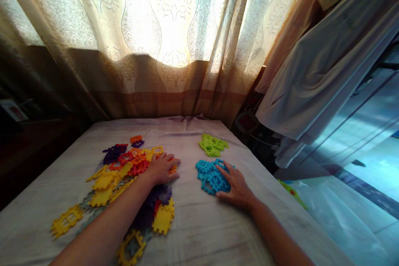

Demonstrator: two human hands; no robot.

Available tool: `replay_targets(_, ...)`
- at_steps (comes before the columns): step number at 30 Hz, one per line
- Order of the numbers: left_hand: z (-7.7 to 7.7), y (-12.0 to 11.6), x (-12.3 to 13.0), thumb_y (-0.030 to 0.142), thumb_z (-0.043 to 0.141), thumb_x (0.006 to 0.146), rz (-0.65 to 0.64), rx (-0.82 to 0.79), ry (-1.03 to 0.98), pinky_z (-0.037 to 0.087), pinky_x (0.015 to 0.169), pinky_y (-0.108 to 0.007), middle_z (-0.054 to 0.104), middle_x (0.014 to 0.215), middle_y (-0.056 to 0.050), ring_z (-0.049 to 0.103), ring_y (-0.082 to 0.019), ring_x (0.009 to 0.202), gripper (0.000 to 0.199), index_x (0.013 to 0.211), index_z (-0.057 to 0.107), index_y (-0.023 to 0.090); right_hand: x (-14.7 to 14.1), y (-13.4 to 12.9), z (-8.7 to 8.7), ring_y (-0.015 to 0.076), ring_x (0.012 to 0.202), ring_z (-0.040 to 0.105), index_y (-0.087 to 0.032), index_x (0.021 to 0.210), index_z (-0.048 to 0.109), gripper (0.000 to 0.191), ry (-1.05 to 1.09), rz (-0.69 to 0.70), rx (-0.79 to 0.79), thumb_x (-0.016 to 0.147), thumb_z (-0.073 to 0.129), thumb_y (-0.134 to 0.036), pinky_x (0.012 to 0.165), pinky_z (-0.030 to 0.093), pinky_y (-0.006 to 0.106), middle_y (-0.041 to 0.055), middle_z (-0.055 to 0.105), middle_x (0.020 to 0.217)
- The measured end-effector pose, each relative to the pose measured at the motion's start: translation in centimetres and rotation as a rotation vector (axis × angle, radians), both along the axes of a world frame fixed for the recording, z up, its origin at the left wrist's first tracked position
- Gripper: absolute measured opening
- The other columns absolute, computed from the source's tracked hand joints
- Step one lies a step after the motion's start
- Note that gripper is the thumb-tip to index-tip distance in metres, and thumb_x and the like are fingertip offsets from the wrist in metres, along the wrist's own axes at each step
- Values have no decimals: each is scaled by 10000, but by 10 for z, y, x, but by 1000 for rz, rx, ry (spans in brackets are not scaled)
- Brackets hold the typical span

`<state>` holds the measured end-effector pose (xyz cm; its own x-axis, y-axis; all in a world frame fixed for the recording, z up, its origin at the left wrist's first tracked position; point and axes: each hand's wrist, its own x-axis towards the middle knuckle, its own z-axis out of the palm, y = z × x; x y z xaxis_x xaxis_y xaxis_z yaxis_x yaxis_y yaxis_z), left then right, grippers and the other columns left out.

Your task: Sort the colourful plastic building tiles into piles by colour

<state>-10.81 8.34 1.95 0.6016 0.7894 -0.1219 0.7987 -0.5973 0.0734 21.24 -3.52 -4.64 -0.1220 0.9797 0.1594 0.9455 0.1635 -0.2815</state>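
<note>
Interlocking plastic pieces, flat, toothed edges, sorted partly by colour. Blue pieces (211,178): overlapping heap, some with cut-out openings, right half of the cloth-covered top (193,232). Green pieces (213,144): bright lime, stacked loosely, just beyond the blue, toward the far right corner. Left half: wide mixed spread. Yellow pieces (104,182) most numerous, some solid, some window-like; red pieces (139,165) in the middle; dark purple pieces (114,153) on the far-left side of the spread, more purple under the left forearm; grey pieces (88,203) low in the heap. One yellow window piece (67,220) sits nearest the left edge.

Left hand (162,169): palm down at the right side of the mixed spread, fingers partly spread, thumb apart, over an orange piece (173,168). Can't tell if it grips it. Right hand (233,185): spread wide, thumb well off the fingers, fingertips resting on the blue heap's right side; no grip seen.

Edges: far edge meets the patterned curtain (174,56), cloth rumpled there. Right edge slants past the right forearm, hanging clothes (299,66) beyond it. Near edge out of view. Room: plain cloth strip between mixed spread and blue heap, widening toward the person; more cloth between right hand and right edge.
</note>
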Motion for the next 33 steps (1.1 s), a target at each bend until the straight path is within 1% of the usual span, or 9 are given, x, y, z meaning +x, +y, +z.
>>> replay_targets(4,0,-9,-18,535,495,840,9,5,-7,227,1101,-621,451,1486,-71,344,-372,1385,576,1388,481,355,-22,12,9,373,1406,295,-262,1484,378,960,5,79,-12,685,632,-729,1133,216,568,160,301,1553)
replay_targets(9,-5,-15,-34,533,484,848,32,21,-40,218,1109,-627,458,1481,-75,360,-363,1376,576,1395,479,350,-51,27,9,355,1389,327,-272,1460,420,940,17,118,20,667,663,-715,1126,228,552,152,338,1535)
replay_targets(13,-7,-18,-39,556,495,839,66,6,-47,179,1122,-641,431,1504,-66,331,-373,1396,597,1402,469,358,-82,44,10,348,1385,335,-267,1432,462,888,24,61,19,677,689,-674,1127,219,545,148,361,1524)
replay_targets(18,-7,-19,-39,557,522,823,88,-2,-71,167,1127,-649,435,1500,-71,316,-374,1406,611,1398,473,357,-116,80,16,333,1361,373,-284,1371,527,773,54,-69,43,709,687,-649,1115,241,537,131,411,1493)
replay_targets(20,-4,-18,-37,569,531,814,96,-11,-80,178,1123,-652,459,1480,-77,343,-367,1390,606,1378,495,349,-123,95,19,331,1354,384,-283,1358,535,738,66,-116,39,732,666,-651,1105,255,543,132,427,1482)
replay_targets(22,0,-17,-31,591,533,808,119,-7,-91,191,1115,-657,515,1426,-87,417,-358,1338,583,1329,539,330,-126,108,20,328,1346,396,-267,1354,537,725,71,-136,38,750,649,-652,1099,270,535,139,437,1473)
replay_targets(26,10,-16,-10,613,593,747,228,50,-34,139,1093,-708,647,1226,-129,558,-363,1169,543,1145,648,248,-124,122,15,323,1336,409,-231,1381,505,760,69,-101,89,762,638,-652,1098,284,511,163,450,1454)
replay_targets(29,16,-15,7,580,623,721,260,95,61,98,1091,-714,684,1142,-151,571,-374,1139,474,1026,690,222,-122,124,8,329,1332,411,-231,1397,482,767,70,-72,148,769,631,-644,1090,298,511,162,456,1448)
replay_targets(33,20,-8,22,525,615,742,272,117,147,73,1102,-694,699,1118,-153,581,-378,1129,428,1026,709,218,-123,131,6,330,1323,422,-232,1401,480,769,77,-44,163,763,642,-631,1083,325,493,154,473,1435)
